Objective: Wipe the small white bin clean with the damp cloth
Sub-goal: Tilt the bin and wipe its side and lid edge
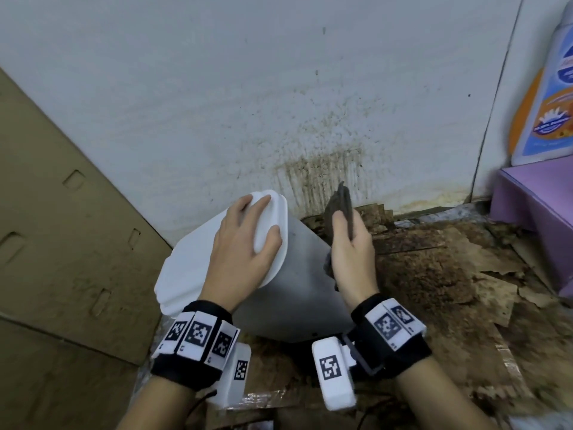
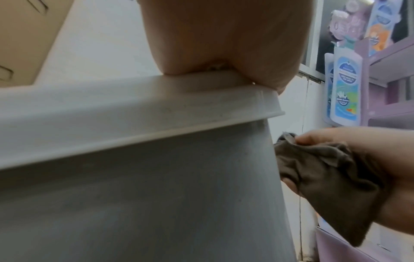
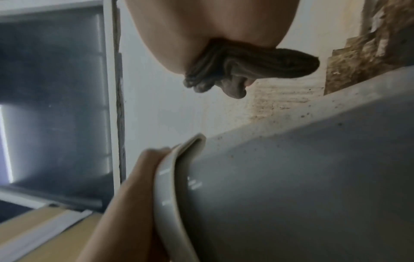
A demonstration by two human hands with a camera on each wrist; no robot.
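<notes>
white plastic bin (image 1: 288, 293), lidded, tilted against the stained wall (image 1: 325, 169) on dirty torn cardboard (image 1: 440, 262). left hand (image 1: 245, 243) spread flat on the lid (image 1: 186, 262), fingers straight, thumb over the rim. right hand (image 1: 352, 259) clenched round a bunched grey-brown cloth (image 1: 341, 203), just beside the bin's side; contact not clear. blue-and-orange labelled bottle (image 1: 545, 88) on a purple shelf (image 1: 533, 193) at right, print too blurred to read. square coded markers on both wristbands (image 1: 198, 333).

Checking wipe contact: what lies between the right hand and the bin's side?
The cloth, gripped by the right hand, lies against the bin; the left wrist view shows it.
</notes>
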